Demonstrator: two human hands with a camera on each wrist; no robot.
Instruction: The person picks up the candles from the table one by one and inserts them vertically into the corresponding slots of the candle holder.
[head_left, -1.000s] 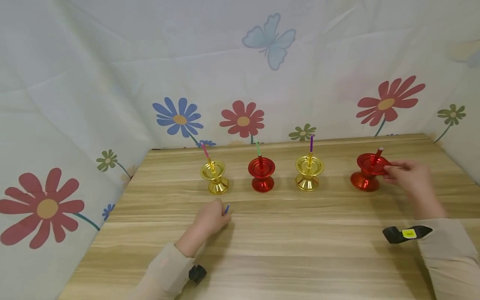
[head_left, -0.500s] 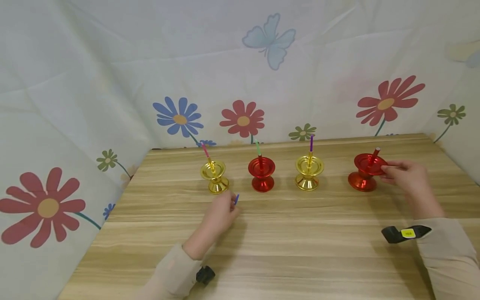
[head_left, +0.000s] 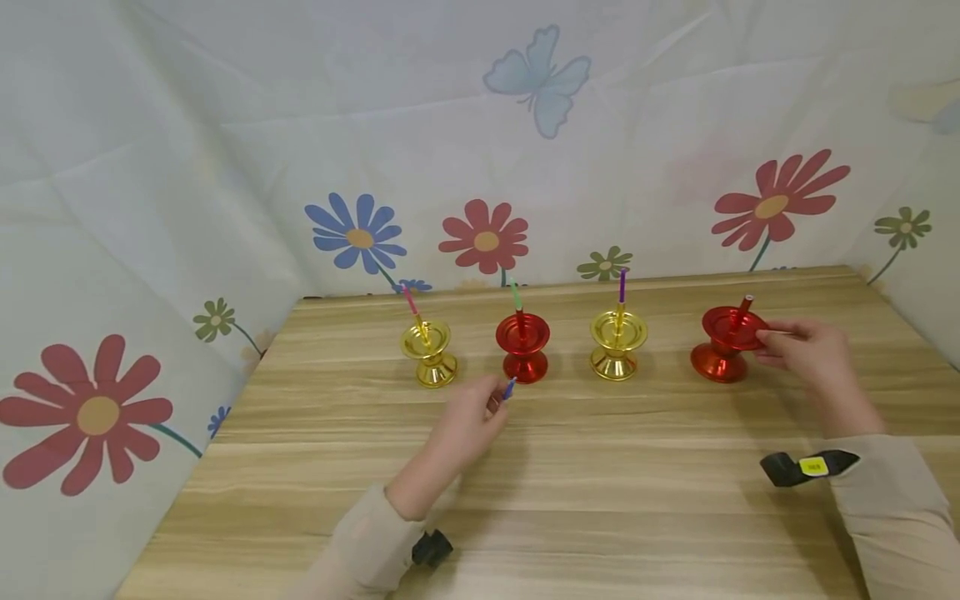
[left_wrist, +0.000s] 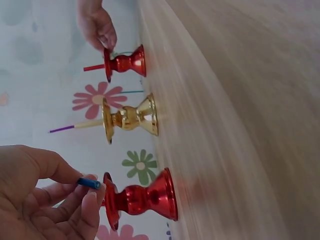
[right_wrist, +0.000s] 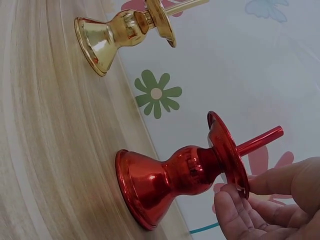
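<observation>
In the head view my left hand (head_left: 468, 421) pinches a small blue candle (head_left: 510, 388) between thumb and fingertips, in front of the red candle holder (head_left: 522, 335) with a green candle (head_left: 515, 293). The left wrist view shows one end of the blue candle (left_wrist: 89, 183) sticking out past the fingers. At the right, my right hand (head_left: 810, 354) pinches the dish rim of another red candle holder (head_left: 720, 362). Its tube (right_wrist: 261, 141) bears no candle. Between the two red ones stands a gold candle holder (head_left: 615, 365) with a purple candle (head_left: 622, 286).
Another gold candle holder (head_left: 435, 368) with a leaning pink candle (head_left: 410, 300) stands at the left of the row. Behind the wooden table (head_left: 600, 500) hangs a pale cloth (head_left: 420, 125) printed with flowers and a butterfly.
My left hand has moved right and a little away from me with the blue candle. The right hand has shifted the red candle holder slightly left.
</observation>
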